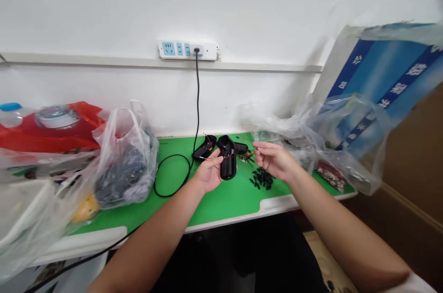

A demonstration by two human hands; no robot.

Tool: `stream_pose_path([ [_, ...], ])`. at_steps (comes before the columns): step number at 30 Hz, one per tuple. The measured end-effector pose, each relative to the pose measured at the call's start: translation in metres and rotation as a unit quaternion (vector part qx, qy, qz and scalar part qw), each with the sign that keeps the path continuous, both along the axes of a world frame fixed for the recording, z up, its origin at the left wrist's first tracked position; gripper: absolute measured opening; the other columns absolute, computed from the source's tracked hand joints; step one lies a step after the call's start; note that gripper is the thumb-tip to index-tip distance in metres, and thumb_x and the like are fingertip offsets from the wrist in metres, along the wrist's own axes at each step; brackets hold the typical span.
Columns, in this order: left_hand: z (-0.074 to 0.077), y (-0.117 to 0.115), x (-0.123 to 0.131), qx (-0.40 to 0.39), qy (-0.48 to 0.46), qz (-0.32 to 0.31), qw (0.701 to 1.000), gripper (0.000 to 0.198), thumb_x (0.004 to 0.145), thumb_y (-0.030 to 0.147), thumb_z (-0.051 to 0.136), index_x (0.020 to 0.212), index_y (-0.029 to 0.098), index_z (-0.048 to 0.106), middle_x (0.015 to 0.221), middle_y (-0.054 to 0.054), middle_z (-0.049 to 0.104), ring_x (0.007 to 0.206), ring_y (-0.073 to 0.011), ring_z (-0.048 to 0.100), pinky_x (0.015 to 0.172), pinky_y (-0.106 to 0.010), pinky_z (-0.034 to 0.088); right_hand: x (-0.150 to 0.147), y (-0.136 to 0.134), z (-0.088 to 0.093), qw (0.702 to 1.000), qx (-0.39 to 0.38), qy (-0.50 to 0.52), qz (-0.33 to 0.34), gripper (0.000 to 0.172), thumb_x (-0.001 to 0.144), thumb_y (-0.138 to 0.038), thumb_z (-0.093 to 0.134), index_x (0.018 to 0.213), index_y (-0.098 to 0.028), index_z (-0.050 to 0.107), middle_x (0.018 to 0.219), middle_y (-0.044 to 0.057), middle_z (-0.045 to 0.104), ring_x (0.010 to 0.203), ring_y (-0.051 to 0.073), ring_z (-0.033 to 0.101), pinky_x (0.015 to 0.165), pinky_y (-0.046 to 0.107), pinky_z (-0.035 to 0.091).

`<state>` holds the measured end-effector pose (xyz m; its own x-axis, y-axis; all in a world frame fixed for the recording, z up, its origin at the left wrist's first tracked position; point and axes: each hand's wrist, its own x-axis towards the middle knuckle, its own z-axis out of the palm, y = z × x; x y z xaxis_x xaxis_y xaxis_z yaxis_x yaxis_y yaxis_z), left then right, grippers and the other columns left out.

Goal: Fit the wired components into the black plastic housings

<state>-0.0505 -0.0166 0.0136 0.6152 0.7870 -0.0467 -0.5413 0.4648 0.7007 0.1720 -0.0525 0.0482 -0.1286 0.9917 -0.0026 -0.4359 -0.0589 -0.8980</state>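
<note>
My left hand (208,174) is closed around a black plastic housing (228,159), a curved hollow shell with thin red wires across it. To its right, my right hand (272,158) is raised above the green tabletop, thumb and fingertips pinched together. Whatever small thing lies between those fingertips is too tiny to name. Behind the left hand lie more black shells (204,147) with thin wires. Small parts with wires (246,158) lie near the right fingertips. A pile of small black pieces (262,178) sits under the right hand.
A black cable (197,99) runs from the white power strip (188,50) and loops on the green table (221,205). Stuffed plastic bags (121,164) crowd the left side. Clear plastic bags (346,131) and a blue printed sack (380,80) stand at the right.
</note>
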Motion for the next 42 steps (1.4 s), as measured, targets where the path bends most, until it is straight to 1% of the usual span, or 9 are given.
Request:
stream_pose_path([
  [3, 0.001, 0.005, 0.0, -0.029, 0.008, 0.028, 0.999, 0.039, 0.071, 0.026, 0.063, 0.109, 0.022, 0.056, 0.095, -0.007, 0.068, 0.069, -0.0192, 0.066, 0.056, -0.028, 0.05, -0.013, 0.036, -0.009, 0.993, -0.009, 0.085, 0.084, 0.026, 0.069, -0.013, 0.067, 0.094, -0.013, 0.065, 0.067, 0.0, 0.06, 0.055, 0.007, 0.053, 0.056, 0.022, 0.048],
  [6, 0.002, 0.011, 0.004, -0.052, 0.033, 0.058, 0.996, 0.034, 0.075, 0.03, 0.06, 0.107, 0.021, 0.057, 0.089, -0.005, 0.069, 0.058, -0.0158, 0.063, 0.049, -0.027, 0.048, -0.022, 0.054, -0.017, 0.987, 0.018, 0.099, 0.127, 0.021, 0.073, -0.014, 0.066, 0.093, -0.012, 0.064, 0.063, -0.001, 0.059, 0.053, 0.006, 0.052, 0.053, 0.02, 0.046],
  [11, 0.002, 0.02, 0.012, -0.059, 0.06, 0.12, 0.989, 0.036, 0.078, 0.047, 0.056, 0.101, 0.019, 0.06, 0.089, -0.006, 0.068, 0.062, -0.0154, 0.063, 0.05, -0.026, 0.048, -0.028, 0.058, -0.033, 0.986, 0.023, 0.101, 0.132, 0.014, 0.077, -0.025, 0.066, 0.087, -0.015, 0.064, 0.071, 0.001, 0.062, 0.061, 0.008, 0.059, 0.062, 0.023, 0.051],
  [15, 0.001, 0.022, 0.015, -0.038, 0.075, 0.11, 0.99, 0.044, 0.076, 0.058, 0.052, 0.097, 0.02, 0.061, 0.087, -0.006, 0.069, 0.07, -0.0187, 0.064, 0.057, -0.028, 0.049, -0.029, 0.053, -0.038, 0.99, 0.023, 0.072, 0.119, 0.019, 0.076, -0.025, 0.067, 0.091, -0.014, 0.064, 0.08, 0.005, 0.066, 0.067, 0.013, 0.064, 0.066, 0.027, 0.053],
  [19, 0.002, 0.018, 0.016, 0.002, 0.073, 0.142, 0.987, 0.033, 0.067, 0.031, 0.069, 0.097, 0.022, 0.058, 0.079, -0.001, 0.068, 0.067, -0.0165, 0.063, 0.062, -0.028, 0.048, -0.034, 0.047, -0.04, 0.993, 0.038, 0.043, 0.102, 0.023, 0.075, -0.023, 0.067, 0.097, -0.015, 0.063, 0.067, 0.0, 0.063, 0.049, 0.008, 0.057, 0.048, 0.021, 0.048],
  [22, 0.002, 0.016, 0.017, 0.019, 0.097, 0.167, 0.981, 0.036, 0.06, 0.017, 0.072, 0.093, 0.022, 0.058, 0.072, 0.003, 0.065, 0.059, -0.0129, 0.06, 0.059, -0.026, 0.045, -0.038, 0.043, -0.041, 0.992, 0.066, 0.019, 0.109, 0.028, 0.076, -0.025, 0.067, 0.101, -0.017, 0.06, 0.065, -0.001, 0.063, 0.048, 0.009, 0.057, 0.047, 0.02, 0.046],
  [25, 0.002, 0.015, 0.017, 0.037, 0.117, 0.167, 0.978, 0.028, 0.061, 0.017, 0.072, 0.086, 0.018, 0.06, 0.07, 0.002, 0.065, 0.059, -0.0114, 0.059, 0.059, -0.024, 0.044, -0.038, 0.042, -0.04, 0.992, 0.063, 0.023, 0.111, 0.03, 0.074, -0.026, 0.069, 0.101, -0.019, 0.057, 0.069, 0.0, 0.066, 0.05, 0.01, 0.061, 0.048, 0.021, 0.049],
  [32, 0.0, 0.017, 0.015, 0.029, 0.085, 0.13, 0.987, 0.024, 0.06, 0.015, 0.071, 0.083, 0.014, 0.065, 0.082, -0.004, 0.068, 0.068, -0.0133, 0.062, 0.066, -0.025, 0.046, -0.035, 0.043, -0.04, 0.989, -0.035, 0.081, 0.121, 0.024, 0.07, -0.019, 0.072, 0.093, -0.015, 0.064, 0.071, 0.001, 0.068, 0.053, 0.008, 0.062, 0.053, 0.018, 0.053],
  [42, 0.001, 0.012, 0.013, 0.028, 0.108, 0.115, 0.987, 0.028, 0.063, 0.021, 0.071, 0.088, 0.015, 0.061, 0.076, -0.003, 0.065, 0.058, -0.0138, 0.06, 0.055, -0.029, 0.052, -0.037, 0.042, -0.043, 0.979, -0.041, 0.104, 0.169, 0.018, 0.078, -0.02, 0.065, 0.095, -0.014, 0.063, 0.079, 0.004, 0.069, 0.065, 0.011, 0.067, 0.064, 0.021, 0.057],
])
